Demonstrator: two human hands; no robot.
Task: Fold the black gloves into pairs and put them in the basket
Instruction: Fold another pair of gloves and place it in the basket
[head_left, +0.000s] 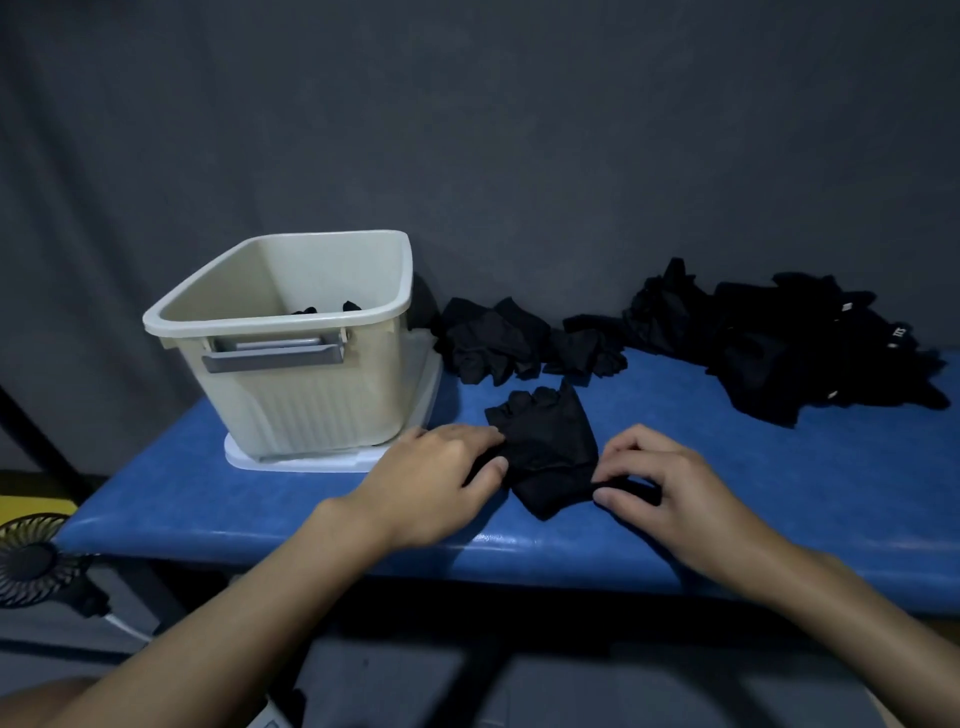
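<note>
A black glove pair (548, 441) lies stacked on the blue table (779, 483), fingers pointing away from me. My left hand (441, 478) pinches its left edge between thumb and fingers. My right hand (660, 488) pinches the cuff end at its lower right. The beige basket (291, 306) stands to the left with black gloves (324, 307) showing just above its near rim.
A loose heap of black gloves (514, 340) lies behind the pair, and a bigger pile (789, 343) sits at the back right. The basket rests on a white lid (311, 460). A small fan (31, 558) stands below the table's left corner.
</note>
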